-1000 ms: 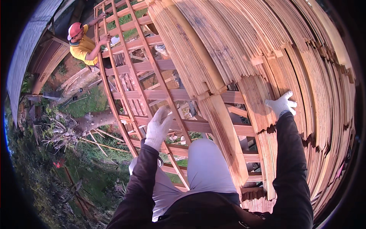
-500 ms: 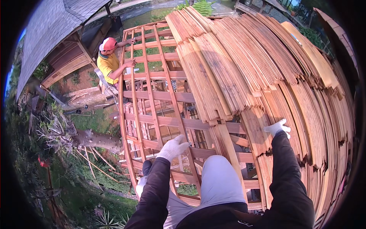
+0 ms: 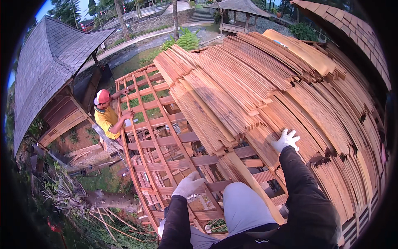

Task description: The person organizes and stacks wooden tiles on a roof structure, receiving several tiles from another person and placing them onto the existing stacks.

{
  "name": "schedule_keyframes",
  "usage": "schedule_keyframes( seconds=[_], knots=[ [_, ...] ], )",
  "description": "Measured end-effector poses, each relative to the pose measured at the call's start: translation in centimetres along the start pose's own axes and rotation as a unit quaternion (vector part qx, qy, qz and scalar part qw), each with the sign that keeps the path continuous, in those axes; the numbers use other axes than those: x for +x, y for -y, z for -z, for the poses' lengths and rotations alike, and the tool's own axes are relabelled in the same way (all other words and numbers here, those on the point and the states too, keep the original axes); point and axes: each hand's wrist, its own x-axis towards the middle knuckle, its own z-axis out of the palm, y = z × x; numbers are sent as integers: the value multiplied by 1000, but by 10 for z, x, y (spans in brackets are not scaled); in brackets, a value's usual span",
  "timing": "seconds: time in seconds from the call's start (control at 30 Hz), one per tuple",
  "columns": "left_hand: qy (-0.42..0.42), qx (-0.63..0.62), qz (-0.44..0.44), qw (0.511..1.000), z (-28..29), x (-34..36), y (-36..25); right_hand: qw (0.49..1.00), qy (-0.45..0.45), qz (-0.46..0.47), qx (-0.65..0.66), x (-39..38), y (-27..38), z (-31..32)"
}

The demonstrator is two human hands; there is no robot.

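Atop a roof (image 3: pixel 159 165), the right hand (image 3: pixel 286 140) lies spread on planks (image 3: pixel 232 70); whether the left hand (image 3: pixel 188 184) grips a batten (image 3: pixel 183 144) is unclear. Should planks slip, balance could go.

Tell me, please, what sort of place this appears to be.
Probably an outdoor roofing site: there is an open reddish-brown wooden lattice frame, layered thin brown wooden strips, and a grey pitched shingled roof nearby.

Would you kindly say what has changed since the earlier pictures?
The view has tilted up, showing more of the grey roof. The left hand has drawn back from ahead of the knee to beside it; no new hold shows. The right hand still rests on the boards, the co-worker's hands on the lattice.
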Motion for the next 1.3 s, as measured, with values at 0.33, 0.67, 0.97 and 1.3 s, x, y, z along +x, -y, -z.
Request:
schedule_keyframes(
  seconds=[0.33,0.67,0.97,1.3],
  knots=[
    [7,1,-29,1000,-10,6,4,940,-210,265,43,-13,-34,-51],
    [1,-4,-1,1000,-19,12,10,957,51,287,-11,-121,-63,-220],
    [-18,28,11,999,-6,3,-2,930,137,334,66,-103,-57,-200],
    [-9,33,4,999,-11,7,-1,935,94,333,75,-105,-62,-217]
  ],
)
